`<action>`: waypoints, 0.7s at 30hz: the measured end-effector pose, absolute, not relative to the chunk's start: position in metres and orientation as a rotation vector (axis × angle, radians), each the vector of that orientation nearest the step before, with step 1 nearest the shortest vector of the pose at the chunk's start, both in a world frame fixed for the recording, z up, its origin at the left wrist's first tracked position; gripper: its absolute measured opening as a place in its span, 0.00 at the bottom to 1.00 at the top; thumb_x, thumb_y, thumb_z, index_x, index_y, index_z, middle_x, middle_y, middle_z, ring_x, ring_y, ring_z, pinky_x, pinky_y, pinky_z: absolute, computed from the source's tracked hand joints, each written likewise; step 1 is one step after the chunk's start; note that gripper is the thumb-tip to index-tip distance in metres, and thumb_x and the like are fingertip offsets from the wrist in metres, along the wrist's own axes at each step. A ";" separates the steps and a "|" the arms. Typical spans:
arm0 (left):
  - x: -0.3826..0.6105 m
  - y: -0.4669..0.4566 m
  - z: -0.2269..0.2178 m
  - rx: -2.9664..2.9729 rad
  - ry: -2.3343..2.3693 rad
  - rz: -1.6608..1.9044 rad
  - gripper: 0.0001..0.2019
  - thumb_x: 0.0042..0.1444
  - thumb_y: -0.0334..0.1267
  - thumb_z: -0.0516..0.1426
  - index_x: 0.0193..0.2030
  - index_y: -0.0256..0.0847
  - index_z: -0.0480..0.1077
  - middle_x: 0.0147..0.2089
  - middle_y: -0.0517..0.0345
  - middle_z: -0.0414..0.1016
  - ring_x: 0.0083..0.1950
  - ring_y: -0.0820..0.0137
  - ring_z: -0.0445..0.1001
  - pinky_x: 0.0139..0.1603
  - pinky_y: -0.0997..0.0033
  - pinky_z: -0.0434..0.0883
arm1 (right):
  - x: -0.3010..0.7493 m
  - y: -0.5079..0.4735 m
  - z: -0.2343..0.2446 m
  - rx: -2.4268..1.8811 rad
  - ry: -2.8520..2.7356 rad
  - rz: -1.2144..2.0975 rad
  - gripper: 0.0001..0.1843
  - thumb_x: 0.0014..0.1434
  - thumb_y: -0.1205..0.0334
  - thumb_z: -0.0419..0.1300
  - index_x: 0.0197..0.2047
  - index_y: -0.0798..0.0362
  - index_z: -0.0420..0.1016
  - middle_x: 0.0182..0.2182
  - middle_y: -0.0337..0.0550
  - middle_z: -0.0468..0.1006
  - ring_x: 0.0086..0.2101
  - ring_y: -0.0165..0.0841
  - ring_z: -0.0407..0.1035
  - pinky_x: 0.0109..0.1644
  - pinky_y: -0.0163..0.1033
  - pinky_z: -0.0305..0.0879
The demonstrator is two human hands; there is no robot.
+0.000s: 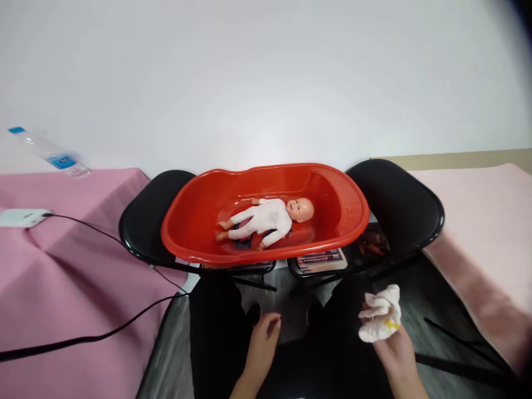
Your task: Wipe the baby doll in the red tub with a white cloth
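In my right hand (394, 349) is a crumpled white cloth (379, 313) with a yellow patch, held up above my lap on the right. My fingers are mostly hidden behind it. My left hand (262, 343) hovers over my lap holding nothing, its fingers loosely bent and apart from the thumb. Farther ahead, a baby doll (270, 219) in a white bodysuit lies on its back in a red baby bath (199, 216). The doll's head points right and its feet left. Neither hand touches the bath.
Black chairs (399, 205) support the bath, with books (322, 260) below its front rim. Pink cloth covers the surfaces at left (103, 310) and right (477, 221). A plastic bottle (54, 155), a white device (22, 218) and a black cable (124, 327) are at left.
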State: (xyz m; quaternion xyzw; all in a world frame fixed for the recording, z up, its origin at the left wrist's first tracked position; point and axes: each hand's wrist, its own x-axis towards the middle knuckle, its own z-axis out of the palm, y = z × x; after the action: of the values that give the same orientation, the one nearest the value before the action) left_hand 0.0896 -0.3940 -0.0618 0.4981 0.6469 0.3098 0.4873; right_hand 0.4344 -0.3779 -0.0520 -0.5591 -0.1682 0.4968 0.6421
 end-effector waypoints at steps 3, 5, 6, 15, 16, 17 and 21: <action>0.107 -0.386 -0.103 1.467 1.591 0.203 0.25 0.59 0.37 0.57 0.63 0.41 0.77 0.69 0.42 0.76 0.73 0.54 0.73 0.76 0.55 0.66 | 0.437 -0.381 -0.047 -1.318 -0.220 1.169 0.19 0.57 0.34 0.65 0.50 0.25 0.86 0.59 0.49 0.83 0.64 0.52 0.73 0.62 0.59 0.79; 0.118 -0.379 -0.127 1.570 1.494 -0.089 0.34 0.54 0.38 0.61 0.70 0.40 0.73 0.78 0.40 0.66 0.80 0.50 0.62 0.80 0.51 0.60 | 0.434 -0.375 -0.032 -1.264 -0.281 1.200 0.24 0.60 0.35 0.64 0.58 0.25 0.84 0.64 0.46 0.80 0.68 0.52 0.68 0.66 0.61 0.77; 0.123 -0.376 -0.138 1.605 1.411 -0.189 0.37 0.50 0.40 0.63 0.71 0.43 0.72 0.79 0.41 0.65 0.81 0.48 0.61 0.80 0.48 0.60 | 0.432 -0.371 -0.024 -1.245 -0.321 1.195 0.27 0.61 0.35 0.64 0.61 0.27 0.82 0.66 0.46 0.78 0.68 0.53 0.68 0.68 0.64 0.74; 0.126 -0.363 -0.225 1.483 1.039 -0.375 0.38 0.32 0.52 0.65 0.56 0.51 0.77 0.61 0.31 0.79 0.66 0.31 0.76 0.62 0.34 0.73 | 0.397 -0.287 0.060 -1.350 -0.442 1.008 0.29 0.63 0.38 0.67 0.64 0.37 0.81 0.66 0.50 0.79 0.67 0.55 0.71 0.72 0.71 0.67; 0.126 -0.362 -0.230 1.463 1.028 -0.364 0.37 0.32 0.52 0.64 0.55 0.50 0.77 0.61 0.31 0.79 0.66 0.30 0.77 0.61 0.34 0.73 | 0.392 -0.268 0.075 -1.363 -0.473 1.004 0.31 0.63 0.37 0.67 0.65 0.38 0.80 0.66 0.50 0.78 0.68 0.56 0.69 0.73 0.72 0.66; 0.127 -0.362 -0.233 1.442 1.013 -0.368 0.35 0.32 0.50 0.64 0.54 0.51 0.77 0.60 0.31 0.79 0.66 0.31 0.77 0.61 0.33 0.73 | 0.386 -0.247 0.089 -1.367 -0.505 0.989 0.32 0.62 0.37 0.67 0.65 0.38 0.80 0.66 0.51 0.78 0.69 0.57 0.69 0.73 0.72 0.65; 0.126 -0.345 -0.229 1.375 0.926 -0.425 0.31 0.31 0.49 0.63 0.50 0.54 0.76 0.58 0.36 0.80 0.68 0.32 0.75 0.61 0.35 0.73 | 0.358 -0.164 0.127 -1.301 -0.710 1.085 0.33 0.61 0.36 0.68 0.64 0.42 0.81 0.64 0.53 0.80 0.68 0.58 0.69 0.71 0.71 0.67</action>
State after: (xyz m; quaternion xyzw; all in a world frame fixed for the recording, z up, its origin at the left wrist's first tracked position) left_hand 0.1258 -0.3450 -0.2289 0.6066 0.4087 -0.1873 0.6556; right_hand 0.3584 -0.1639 0.1265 -0.5629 -0.3070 0.4692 0.6072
